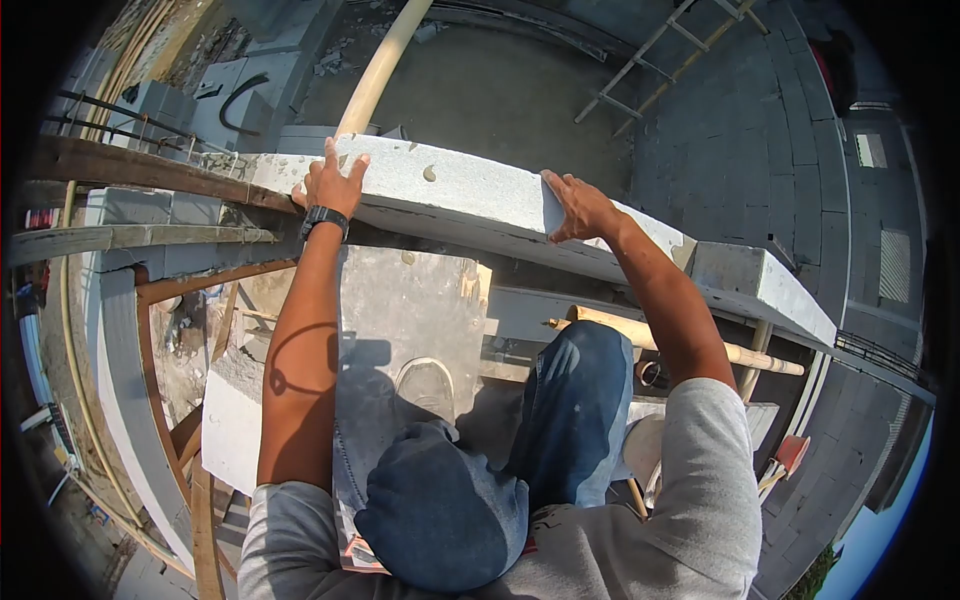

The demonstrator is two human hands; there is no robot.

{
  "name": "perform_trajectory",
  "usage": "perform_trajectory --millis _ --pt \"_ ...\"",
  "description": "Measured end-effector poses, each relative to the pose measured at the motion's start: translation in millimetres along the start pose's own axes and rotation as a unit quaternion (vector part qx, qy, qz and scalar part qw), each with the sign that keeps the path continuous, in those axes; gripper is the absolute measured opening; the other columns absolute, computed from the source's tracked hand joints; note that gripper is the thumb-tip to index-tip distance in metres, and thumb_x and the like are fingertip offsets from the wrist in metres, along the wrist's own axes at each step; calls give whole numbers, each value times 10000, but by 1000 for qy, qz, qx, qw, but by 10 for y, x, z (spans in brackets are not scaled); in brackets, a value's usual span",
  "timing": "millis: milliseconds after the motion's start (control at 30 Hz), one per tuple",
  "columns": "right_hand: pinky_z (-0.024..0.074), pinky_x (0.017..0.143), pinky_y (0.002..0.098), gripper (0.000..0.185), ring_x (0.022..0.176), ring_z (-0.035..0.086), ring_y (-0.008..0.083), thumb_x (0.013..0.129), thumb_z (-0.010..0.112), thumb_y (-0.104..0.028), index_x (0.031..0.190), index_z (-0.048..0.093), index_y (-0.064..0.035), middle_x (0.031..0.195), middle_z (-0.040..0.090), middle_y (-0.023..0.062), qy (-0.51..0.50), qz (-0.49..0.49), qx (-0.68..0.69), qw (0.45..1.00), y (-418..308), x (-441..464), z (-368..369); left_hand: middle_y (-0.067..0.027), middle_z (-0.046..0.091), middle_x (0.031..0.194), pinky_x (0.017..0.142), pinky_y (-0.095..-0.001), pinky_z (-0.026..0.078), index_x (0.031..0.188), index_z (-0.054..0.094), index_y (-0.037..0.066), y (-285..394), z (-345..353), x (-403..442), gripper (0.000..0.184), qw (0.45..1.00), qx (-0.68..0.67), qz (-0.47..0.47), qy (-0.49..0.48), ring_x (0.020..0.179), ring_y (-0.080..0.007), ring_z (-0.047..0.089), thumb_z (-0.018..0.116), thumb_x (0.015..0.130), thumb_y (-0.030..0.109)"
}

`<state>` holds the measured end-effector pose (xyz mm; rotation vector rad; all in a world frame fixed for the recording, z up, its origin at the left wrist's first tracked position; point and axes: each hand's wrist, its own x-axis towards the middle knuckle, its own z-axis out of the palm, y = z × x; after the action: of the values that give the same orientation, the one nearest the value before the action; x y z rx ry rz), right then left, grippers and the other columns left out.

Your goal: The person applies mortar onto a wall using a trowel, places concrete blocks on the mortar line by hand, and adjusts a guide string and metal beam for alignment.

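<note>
A long white block (450, 185) lies along the top of a wall in front of me. My left hand (333, 183) rests on its left end, fingers spread over the top edge, a dark watch on the wrist. Further right, my right hand (580, 207) lies against the block's top and near side with its fingers apart. A small grey blob of mortar (429, 174) sits on the block between my hands. Another white block (765, 285) stands on the wall to the right.
A pale board (410, 300) is under my foot. Bamboo poles (690, 345) run below the wall at the right. Wooden beams (150, 172) reach in from the left. A ladder (665, 70) leans beyond the wall, and a bamboo pole (385, 65) rises behind the block.
</note>
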<state>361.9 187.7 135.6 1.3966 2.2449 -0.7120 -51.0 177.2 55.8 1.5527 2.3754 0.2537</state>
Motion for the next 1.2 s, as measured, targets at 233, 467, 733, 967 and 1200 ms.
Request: perform_trajectory --millis 233,467,733,967,1200 --pt "475 1035 453 1147 1186 597 438 608 962 -305 1518 319 -34 1241 590 281 30 -11 -8 999 60 5 73 -225 648 1236 1077 -682 226 1578 404 228 -61 76 75 859 1000 20 9 20 1172 -386 619 515 899 742" --pt "476 1034 454 1165 1176 598 439 597 964 -308 1525 315 -35 1231 588 286 35 -15 12 999 91 29 106 -218 628 1306 1109 -668 212 1577 407 224 26 -74 52 861 1000 -3 -14 -27 1229 -392 595 559 888 717" --pt "439 1089 453 1210 1201 566 433 600 961 -314 1543 275 9 1272 561 275 -10 -2 15 1000 42 54 31 -297 675 1149 1040 -577 412 1522 491 115 -23 18 74 918 999 -31 12 20 1127 -439 643 629 834 706" --pt "460 1058 453 1219 1169 591 454 588 960 -326 1541 279 16 1254 581 303 21 -28 -3 999 109 95 90 -275 649 1211 1067 -564 372 1553 445 135 -6 -51 55 926 999 -38 -11 2 1169 -427 610 620 844 702" --pt "460 1054 462 1223 1176 583 451 581 973 -323 1542 290 3 1260 581 290 16 -19 1 1000 96 94 70 -265 636 1219 1058 -584 348 1570 421 153 -10 -44 41 911 999 -42 -11 -4 1176 -421 592 614 863 694"
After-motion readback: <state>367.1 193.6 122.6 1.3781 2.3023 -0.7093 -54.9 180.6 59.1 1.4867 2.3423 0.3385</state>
